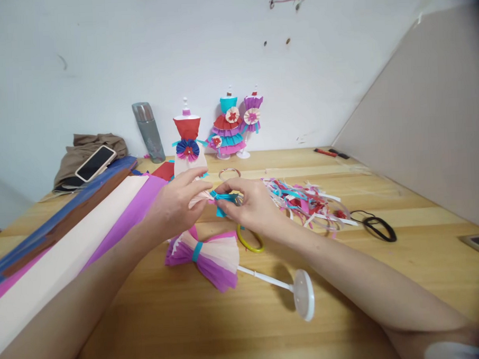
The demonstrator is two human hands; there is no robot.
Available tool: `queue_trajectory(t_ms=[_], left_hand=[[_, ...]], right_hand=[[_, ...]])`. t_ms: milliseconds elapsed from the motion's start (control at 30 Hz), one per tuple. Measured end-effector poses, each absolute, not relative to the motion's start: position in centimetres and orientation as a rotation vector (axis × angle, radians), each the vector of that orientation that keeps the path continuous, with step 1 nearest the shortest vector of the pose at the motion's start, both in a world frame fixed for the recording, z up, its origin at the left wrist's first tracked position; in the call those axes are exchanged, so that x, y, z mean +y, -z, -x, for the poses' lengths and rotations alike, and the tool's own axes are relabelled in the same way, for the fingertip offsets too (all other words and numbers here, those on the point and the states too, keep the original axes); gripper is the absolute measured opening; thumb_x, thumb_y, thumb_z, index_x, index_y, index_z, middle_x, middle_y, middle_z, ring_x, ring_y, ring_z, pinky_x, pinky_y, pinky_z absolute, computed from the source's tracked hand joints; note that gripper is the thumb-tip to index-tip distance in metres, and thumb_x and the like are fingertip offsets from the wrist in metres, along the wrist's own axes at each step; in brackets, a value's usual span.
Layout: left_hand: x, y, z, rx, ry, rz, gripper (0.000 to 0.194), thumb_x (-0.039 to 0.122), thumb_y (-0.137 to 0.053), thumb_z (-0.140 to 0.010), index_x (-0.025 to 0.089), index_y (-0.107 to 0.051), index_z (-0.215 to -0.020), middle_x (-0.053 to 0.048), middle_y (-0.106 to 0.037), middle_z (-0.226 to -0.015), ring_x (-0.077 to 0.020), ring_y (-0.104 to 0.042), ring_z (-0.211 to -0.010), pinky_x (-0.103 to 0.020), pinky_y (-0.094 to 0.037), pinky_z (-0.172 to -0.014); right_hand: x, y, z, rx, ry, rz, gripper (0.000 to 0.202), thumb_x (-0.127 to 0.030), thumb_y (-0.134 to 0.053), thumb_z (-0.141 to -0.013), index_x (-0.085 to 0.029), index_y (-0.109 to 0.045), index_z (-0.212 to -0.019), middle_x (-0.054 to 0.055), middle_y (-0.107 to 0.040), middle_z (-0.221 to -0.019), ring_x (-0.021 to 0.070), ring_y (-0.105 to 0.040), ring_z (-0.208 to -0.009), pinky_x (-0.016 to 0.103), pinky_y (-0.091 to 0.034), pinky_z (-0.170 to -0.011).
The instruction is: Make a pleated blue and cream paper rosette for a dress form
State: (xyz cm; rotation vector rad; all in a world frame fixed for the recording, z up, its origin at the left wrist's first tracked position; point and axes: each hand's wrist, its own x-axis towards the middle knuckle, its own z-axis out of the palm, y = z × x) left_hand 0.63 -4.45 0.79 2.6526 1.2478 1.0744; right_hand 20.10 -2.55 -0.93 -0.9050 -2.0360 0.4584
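Both hands meet over the middle of the table around a small pleated paper bow (216, 195), pink on one side and turquoise on the other. My left hand (180, 199) pinches its pink part, and my right hand (250, 203) grips the turquoise part between thumb and fingers. Just below lies a little dress form in a purple and cream paper skirt (217, 257) with a turquoise band. Its white stand (304, 294) points to the right. A yellow roll of tape (250, 240) rests beneath my right wrist, partly hidden.
Long crepe paper strips (94, 228) cover the left side. Paper scraps (304, 200) and a black cord loop (378, 229) lie at right. Dressed forms (187, 131), a flask (149, 133) and a phone (96, 163) on brown cloth stand or lie toward the wall.
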Motion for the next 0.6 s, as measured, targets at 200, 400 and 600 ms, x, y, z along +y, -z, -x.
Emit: queue_trajectory(t_ms=[200,400,600], left_hand=[[-4.19,-0.58,-0.71,1.283,-1.008,-2.749,0.016,0.015,-0.055,-0.081,0.02,-0.071,-0.086,-0.013,-0.073,-0.099,-0.0288,-0.065,-0.101,-0.044,-0.048,-0.09],[-4.39,-1.01,-1.15,1.284,-1.067,-2.844,0.013,0.017,-0.058,-0.081,0.022,-0.07,-0.079,-0.011,-0.074,-0.089,-0.0305,-0.063,-0.102,-0.05,-0.042,-0.097],[-4.5,-0.49,-1.06,1.179,-1.161,-3.156,0.02,0.013,-0.052,-0.089,0.022,-0.066,-0.077,-0.005,-0.074,-0.083,-0.024,-0.066,-0.099,-0.051,-0.043,-0.102]], right_hand=[[-2.72,0.58,-20.28,-2.0,-0.44,0.922,0.017,-0.02,-0.066,-0.073,-0.02,-0.066,-0.089,0.003,-0.071,-0.08,0.0208,-0.066,-0.079,0.032,-0.047,-0.072],[-2.79,0.45,-20.35,-1.995,-0.417,0.961,0.005,-0.021,-0.065,-0.076,-0.021,-0.064,-0.071,0.0,-0.067,-0.067,0.0172,-0.06,-0.068,0.028,-0.042,-0.062],[-2.98,0.24,-20.29,-1.949,-0.4,1.01,0.007,-0.018,-0.063,-0.075,-0.019,-0.066,-0.069,0.001,-0.067,-0.066,0.0159,-0.059,-0.065,0.027,-0.042,-0.062]])
